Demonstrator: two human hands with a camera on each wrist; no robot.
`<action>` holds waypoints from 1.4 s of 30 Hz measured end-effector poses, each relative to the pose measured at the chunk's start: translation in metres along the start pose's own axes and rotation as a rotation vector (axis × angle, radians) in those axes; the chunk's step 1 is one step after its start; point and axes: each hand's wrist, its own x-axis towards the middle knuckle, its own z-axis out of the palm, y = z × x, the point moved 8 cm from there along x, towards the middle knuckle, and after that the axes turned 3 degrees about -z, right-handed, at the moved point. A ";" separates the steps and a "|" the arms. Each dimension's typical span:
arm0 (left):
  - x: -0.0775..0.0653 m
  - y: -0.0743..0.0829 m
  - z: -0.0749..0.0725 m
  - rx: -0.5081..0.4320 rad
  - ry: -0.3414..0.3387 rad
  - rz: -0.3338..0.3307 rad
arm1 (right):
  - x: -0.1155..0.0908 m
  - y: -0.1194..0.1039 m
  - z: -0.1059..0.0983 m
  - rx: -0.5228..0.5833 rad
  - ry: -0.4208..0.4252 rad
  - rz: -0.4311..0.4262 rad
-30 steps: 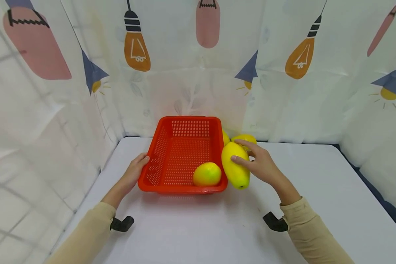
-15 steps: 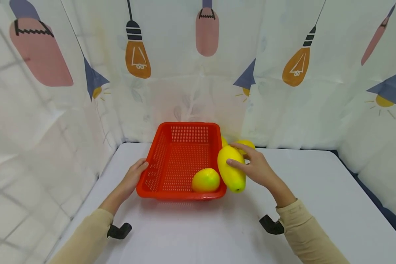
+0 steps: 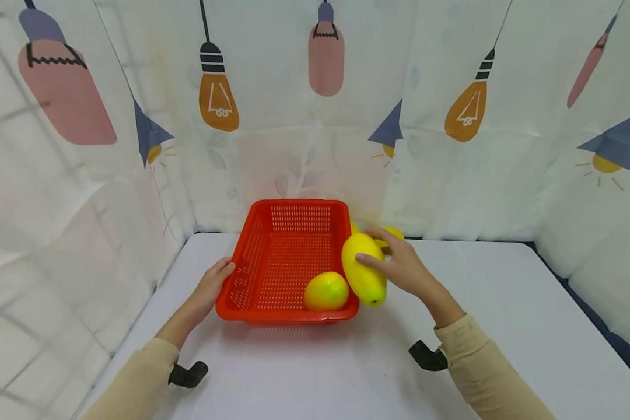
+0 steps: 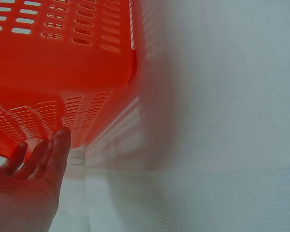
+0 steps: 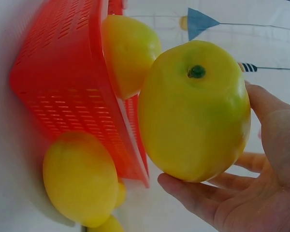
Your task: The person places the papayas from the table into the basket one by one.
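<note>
- The long yellow fruit is in the right hand, lifted off the table, its stem-spotted end showing beneath the fingers in the right wrist view.
- The right fingers are spread and curved round it, pinching it with the thumb on the near side and the fingertips on the far side.
- Just left of the right thumb runs the rim of the red basket; the held fruit overlaps that rim from where I stand, though I cannot tell whether they touch.
- Inside the basket, left of and a little nearer than the right thumb, sits a yellow-green fruit in the near right corner.
- The left hand grips the basket's left side, thumb tip at the rim, the other fingers close together against the outer wall.
- Beyond the right fingertips, more yellow fruit lies beside the basket, partly hidden.
- Beneath both hands spreads the white table.
- Well past all the fingers hangs a pale cloth printed with lamps and bulbs.
</note>
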 end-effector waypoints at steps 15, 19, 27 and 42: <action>-0.003 0.000 0.000 -0.010 -0.004 -0.015 | 0.011 -0.005 0.006 -0.002 -0.026 -0.012; -0.003 0.000 -0.001 -0.006 -0.003 -0.018 | 0.013 -0.005 0.007 -0.004 -0.032 -0.012; -0.003 -0.003 -0.001 -0.011 0.004 -0.030 | 0.015 0.002 0.011 -0.012 -0.052 0.018; -0.004 -0.004 0.002 -0.017 -0.009 -0.037 | 0.015 0.000 0.014 -0.014 -0.076 -0.008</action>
